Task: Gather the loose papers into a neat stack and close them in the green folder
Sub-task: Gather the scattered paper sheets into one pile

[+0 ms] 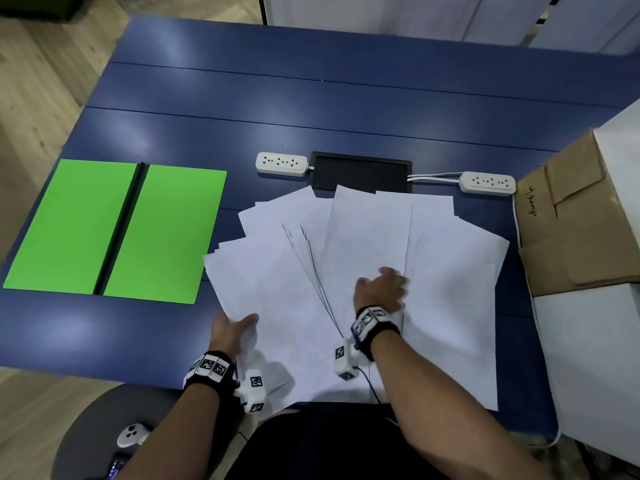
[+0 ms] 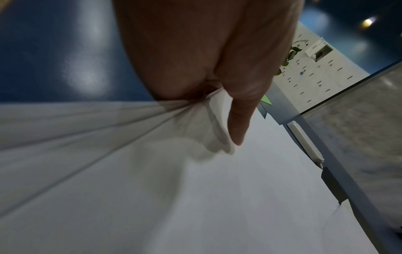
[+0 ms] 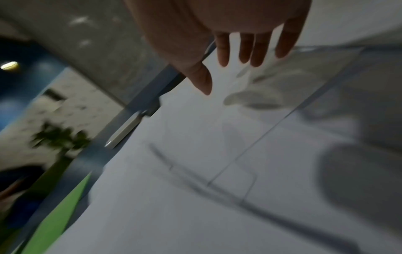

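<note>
Pinching the near-left corner of the papers [image 1: 363, 258], the left hand [image 1: 230, 329] has its thumb on top and fingers under; in the left wrist view the sheets bunch into folds right at the thumb [image 2: 239, 120]. Right hand [image 1: 381, 289] lies over the middle of the fan, fingers straight and spread, holding nothing; the right wrist view shows the spread fingers [image 3: 256, 48] above the sheets, contact not clear, blurred.

Papers are white, loose, fanned across the blue table [image 1: 311, 109] right in front of the person, overlapping, edges uneven, near edge hanging slightly past the table edge. Far edges of the fan cover the near side of a black pad [image 1: 360, 169].

Folder [image 1: 114, 230] lies open flat on the table left of the papers, green, dark spine down the middle, nothing in it. Its right edge is just beside the leftmost sheets, not touching as far as the head view shows.

Two white power strips [image 1: 282, 163] [image 1: 486, 182] sit either side of the black pad, beyond the papers. Cardboard box [image 1: 581, 216] at the right table edge, just beside the fan. White controller [image 1: 130, 434] sits on a grey seat below the left forearm.
</note>
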Demonstrator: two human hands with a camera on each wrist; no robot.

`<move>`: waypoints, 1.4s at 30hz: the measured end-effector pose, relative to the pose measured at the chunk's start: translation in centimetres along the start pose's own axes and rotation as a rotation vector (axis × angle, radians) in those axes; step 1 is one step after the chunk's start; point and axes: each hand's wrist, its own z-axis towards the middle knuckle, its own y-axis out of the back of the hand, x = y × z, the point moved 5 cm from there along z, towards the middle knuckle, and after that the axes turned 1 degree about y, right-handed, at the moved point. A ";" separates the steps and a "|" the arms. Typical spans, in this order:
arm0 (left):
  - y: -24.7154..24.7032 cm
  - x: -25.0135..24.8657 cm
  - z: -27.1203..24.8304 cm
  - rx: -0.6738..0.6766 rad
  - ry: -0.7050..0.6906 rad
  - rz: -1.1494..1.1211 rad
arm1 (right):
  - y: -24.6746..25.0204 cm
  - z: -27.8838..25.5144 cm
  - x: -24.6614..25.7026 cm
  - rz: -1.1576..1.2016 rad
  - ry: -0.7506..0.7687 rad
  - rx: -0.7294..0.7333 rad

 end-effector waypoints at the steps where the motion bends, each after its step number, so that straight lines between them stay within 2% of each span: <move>1: -0.4 -0.5 -0.7 0.018 -0.001 -0.029 | 1.1 1.0 -0.9 0.008 -0.118 -0.015; 3: -1.0 -1.1 -1.6 0.047 -0.020 -0.054 | 1.8 2.7 -2.4 0.049 -0.244 0.003; 5: -0.7 -0.7 -1.1 0.031 -0.036 -0.013 | 1.8 3.6 -3.0 0.135 -0.263 0.039; 7: -0.2 -0.2 -0.2 0.019 -0.039 0.040 | 1.6 3.9 -3.1 0.221 -0.223 0.076; 10: 0.1 0.2 0.7 -0.007 -0.047 0.076 | 2.1 4.1 -2.4 0.190 -0.126 0.129; 14: 0.4 0.9 2.2 -0.040 0.000 0.150 | 5.0 4.9 -3.2 0.160 -0.036 0.076; 18: 1.5 2.5 4.1 -0.054 0.017 0.175 | 9.4 6.6 -10.3 0.042 -0.096 -0.003; 22: 1.0 1.8 3.7 -0.029 0.008 0.205 | 12.6 7.0 -18.8 -0.186 -0.271 -0.068; 25: 0.6 1.0 3.1 -0.039 0.003 0.237 | 13.2 6.4 -21.8 -0.215 -0.383 -0.072; 30: 1.0 1.4 3.5 -0.076 0.019 0.252 | 13.1 5.9 -22.1 -0.122 -0.389 -0.078; 37: 0.5 1.1 3.1 -0.082 0.007 0.251 | 14.0 5.7 -21.1 -0.087 -0.229 -0.213; 42: 0.4 1.1 3.1 -0.078 0.010 0.245 | 15.1 5.6 -21.6 -0.187 -0.160 -0.210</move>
